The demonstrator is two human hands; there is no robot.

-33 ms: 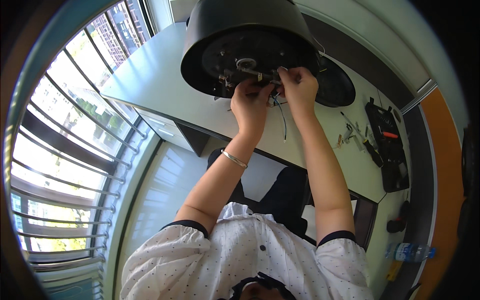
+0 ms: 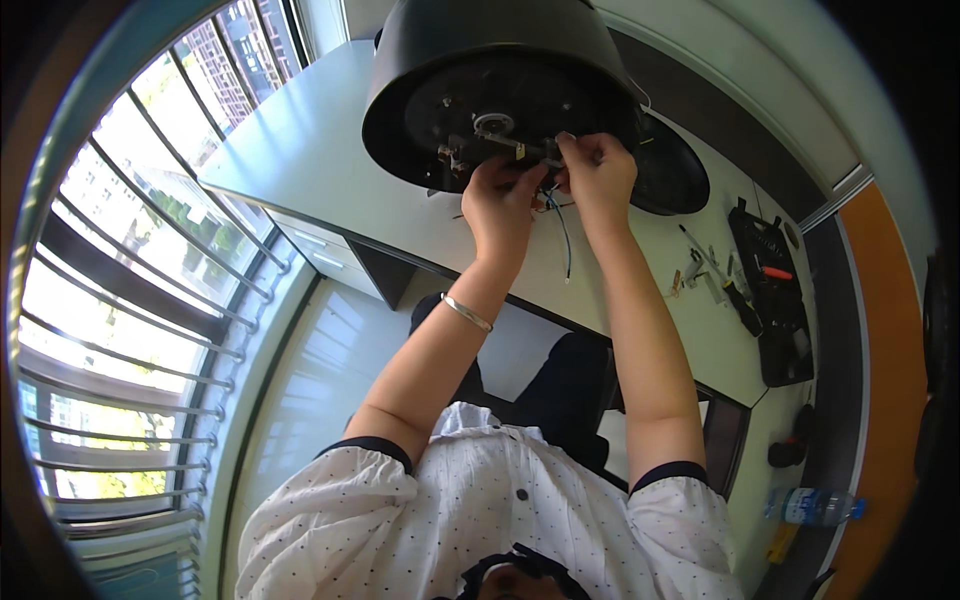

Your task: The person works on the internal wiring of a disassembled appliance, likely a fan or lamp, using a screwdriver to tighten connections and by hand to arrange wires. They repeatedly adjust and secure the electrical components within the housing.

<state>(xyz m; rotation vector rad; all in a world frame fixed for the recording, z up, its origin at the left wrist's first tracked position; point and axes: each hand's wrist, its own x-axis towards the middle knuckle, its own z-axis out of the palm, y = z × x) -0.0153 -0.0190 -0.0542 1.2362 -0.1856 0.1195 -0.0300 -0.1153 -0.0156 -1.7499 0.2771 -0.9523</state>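
A large black rounded appliance housing rests tipped on the table with its open underside toward me. Inside, a pale ring, a metal strip and several small metal fittings show. My left hand is closed at the lower rim, thumb and fingers pinched together. Beside it, my right hand also pinches at the parts just inside the rim. The fingers hide whatever small piece they hold. Thin blue and dark wires hang down between the two hands over the tabletop.
A round black cover lies right of the housing on the pale table. Farther right are a screwdriver, small loose parts and a black tool case. A plastic bottle lies at lower right. Barred windows stand left.
The whole view has shifted very slightly. Both hands keep the same pinched pose at the housing's rim.
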